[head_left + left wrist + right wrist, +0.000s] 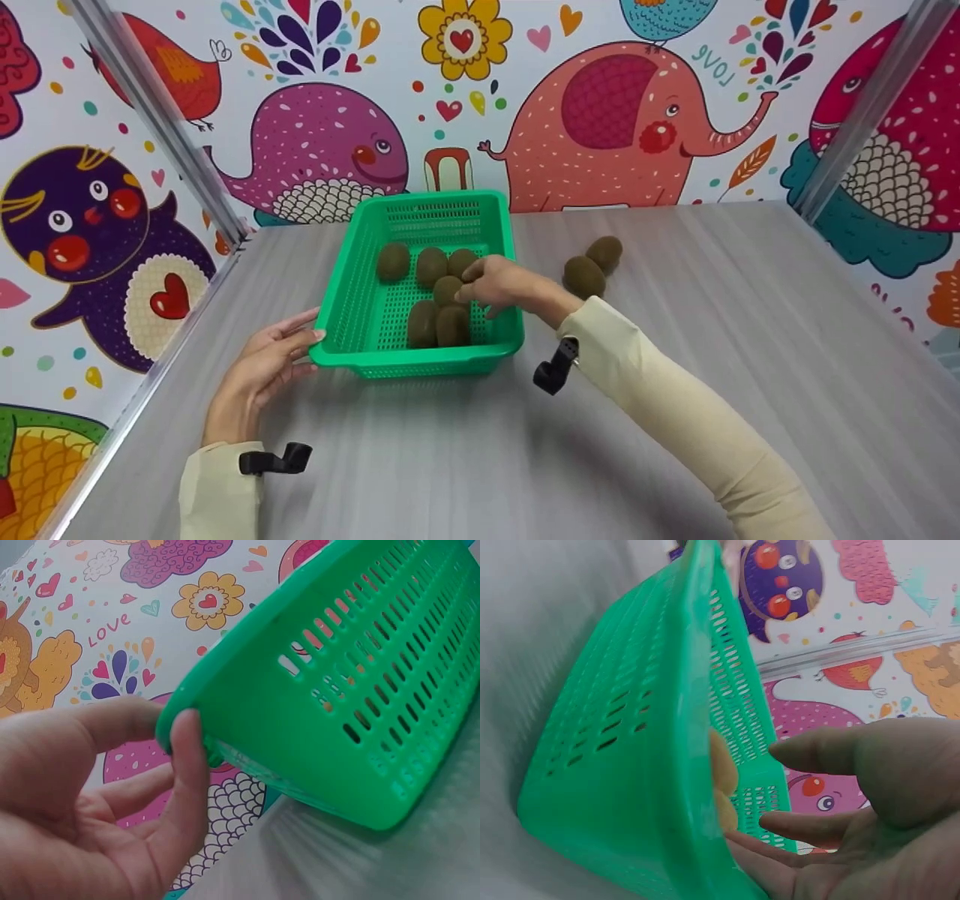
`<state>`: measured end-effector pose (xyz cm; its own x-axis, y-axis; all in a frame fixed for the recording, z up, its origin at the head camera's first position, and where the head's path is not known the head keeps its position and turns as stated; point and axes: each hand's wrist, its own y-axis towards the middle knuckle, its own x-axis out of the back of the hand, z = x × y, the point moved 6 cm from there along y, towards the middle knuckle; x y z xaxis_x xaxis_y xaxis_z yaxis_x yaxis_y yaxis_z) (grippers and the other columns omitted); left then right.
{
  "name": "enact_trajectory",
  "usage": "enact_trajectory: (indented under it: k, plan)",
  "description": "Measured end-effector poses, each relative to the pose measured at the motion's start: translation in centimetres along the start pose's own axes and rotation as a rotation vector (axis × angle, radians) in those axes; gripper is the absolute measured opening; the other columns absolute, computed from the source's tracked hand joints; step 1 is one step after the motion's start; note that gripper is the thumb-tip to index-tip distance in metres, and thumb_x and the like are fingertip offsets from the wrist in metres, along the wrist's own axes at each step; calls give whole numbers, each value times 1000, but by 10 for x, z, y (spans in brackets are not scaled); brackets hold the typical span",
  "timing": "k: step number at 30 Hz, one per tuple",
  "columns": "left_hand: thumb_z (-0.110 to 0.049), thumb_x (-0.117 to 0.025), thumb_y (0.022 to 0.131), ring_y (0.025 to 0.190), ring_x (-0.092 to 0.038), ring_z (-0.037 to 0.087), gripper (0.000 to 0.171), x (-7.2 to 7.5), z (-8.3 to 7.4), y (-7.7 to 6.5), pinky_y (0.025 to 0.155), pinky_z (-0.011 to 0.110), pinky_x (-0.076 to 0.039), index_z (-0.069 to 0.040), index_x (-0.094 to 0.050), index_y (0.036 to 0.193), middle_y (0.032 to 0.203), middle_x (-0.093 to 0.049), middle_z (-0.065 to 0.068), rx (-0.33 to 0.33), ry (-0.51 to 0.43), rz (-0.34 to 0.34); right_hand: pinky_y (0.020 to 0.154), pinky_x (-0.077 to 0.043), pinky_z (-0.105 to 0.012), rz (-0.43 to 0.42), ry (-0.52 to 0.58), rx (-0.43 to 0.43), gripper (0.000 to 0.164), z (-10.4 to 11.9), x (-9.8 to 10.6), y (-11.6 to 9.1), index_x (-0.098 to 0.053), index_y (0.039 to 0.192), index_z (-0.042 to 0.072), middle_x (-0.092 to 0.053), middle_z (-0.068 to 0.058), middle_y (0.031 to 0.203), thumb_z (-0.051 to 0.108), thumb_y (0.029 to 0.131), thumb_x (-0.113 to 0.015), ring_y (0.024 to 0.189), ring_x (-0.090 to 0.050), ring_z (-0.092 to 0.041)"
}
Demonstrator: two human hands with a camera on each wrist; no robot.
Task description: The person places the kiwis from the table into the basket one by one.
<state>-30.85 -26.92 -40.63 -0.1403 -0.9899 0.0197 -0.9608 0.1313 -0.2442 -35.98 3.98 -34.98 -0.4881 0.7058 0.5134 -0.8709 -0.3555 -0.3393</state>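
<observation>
A green plastic basket (424,358) with slotted walls stands on the table, and several brown kiwis (394,262) lie inside it. My left hand (262,364) pinches the near left corner of its rim between thumb and fingers, as the left wrist view confirms. Over the right side of the basket is my right hand (504,285), its fingertips close to a kiwi (447,289) in the middle. In the right wrist view the thumb and fingers stand apart with nothing between them. Part of the kiwis is hidden by the hand and the basket wall.
Two more kiwis, one nearer (583,277) and one farther (605,253), lie touching or nearly so on the grey table (712,322) right of the basket. Behind stands a wall (465,112) printed with cartoon animals, with metal posts (161,120) at its corners.
</observation>
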Motion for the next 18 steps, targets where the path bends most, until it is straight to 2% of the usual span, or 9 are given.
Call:
enact_trajectory:
  k: [6,12,18]
  plan:
    - [-18,-63,99,82,-69,3,72,1,1,0,68,21,-56,-2,-25,158,101,-71,-14,0,-12,-3,92,-58,-38,-1,144,58,46,-6,9,-6,-50,143,1,-61,-19,133,19,101,-60,118,-63,-31]
    - [-19,-63,100,84,-69,2,72,2,2,0,69,21,-56,-3,-24,158,103,-70,-16,5,-2,-1,87,-59,-33,-57,241,117,37,-16,19,-16,-58,137,7,-63,-16,133,20,102,-57,116,-66,-29]
    - [-20,-64,99,86,-70,2,72,2,2,1,70,22,-57,-5,-27,158,103,-70,-16,9,17,-12,93,-58,-38,-116,311,178,36,-23,29,-28,-60,136,9,-63,-14,134,21,102,-58,118,-66,-28]
